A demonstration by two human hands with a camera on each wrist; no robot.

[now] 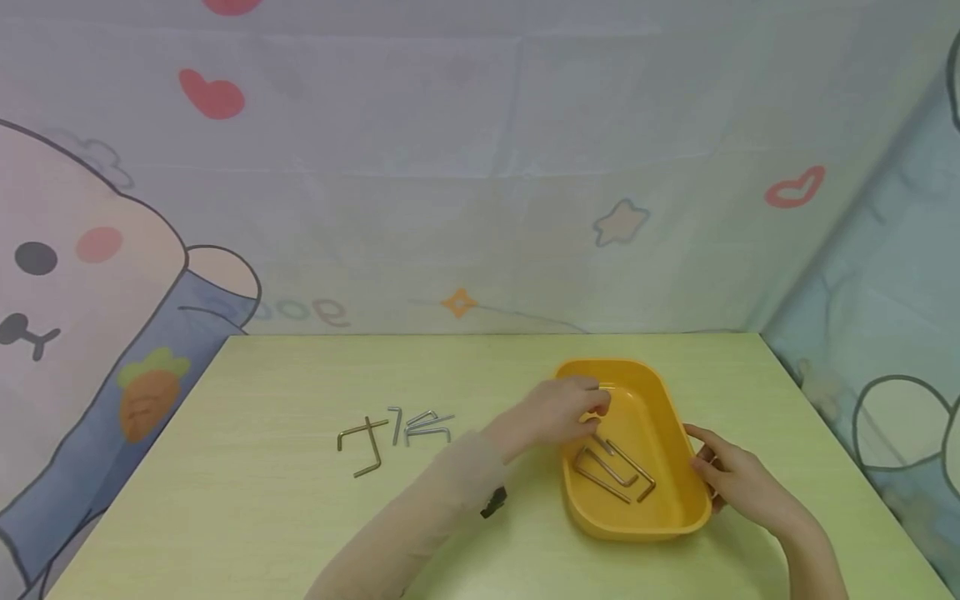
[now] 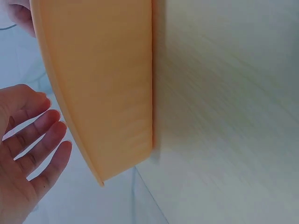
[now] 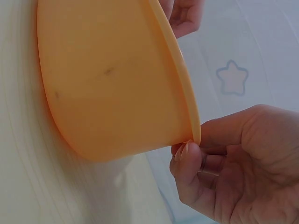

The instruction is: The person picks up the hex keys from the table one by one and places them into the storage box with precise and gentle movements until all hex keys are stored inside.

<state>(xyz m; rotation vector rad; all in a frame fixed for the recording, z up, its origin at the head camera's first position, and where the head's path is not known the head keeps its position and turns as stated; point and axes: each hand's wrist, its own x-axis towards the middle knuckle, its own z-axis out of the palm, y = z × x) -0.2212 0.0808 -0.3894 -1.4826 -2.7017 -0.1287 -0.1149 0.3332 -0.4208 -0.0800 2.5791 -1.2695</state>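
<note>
Fingers of the right hand pinch the yellow tray's rim, steadying it, while the left hand, fingers relaxed and empty, hovers over hex keys inside.

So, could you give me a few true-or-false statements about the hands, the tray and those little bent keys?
1. The yellow tray holds several hex keys. True.
2. The right hand lies flat on the table, away from the tray. False: it holds the tray's rim.
3. More hex keys lie on the table left of the tray. True.
4. The left hand rests among the keys on the table. False: it reaches over the tray.
</note>
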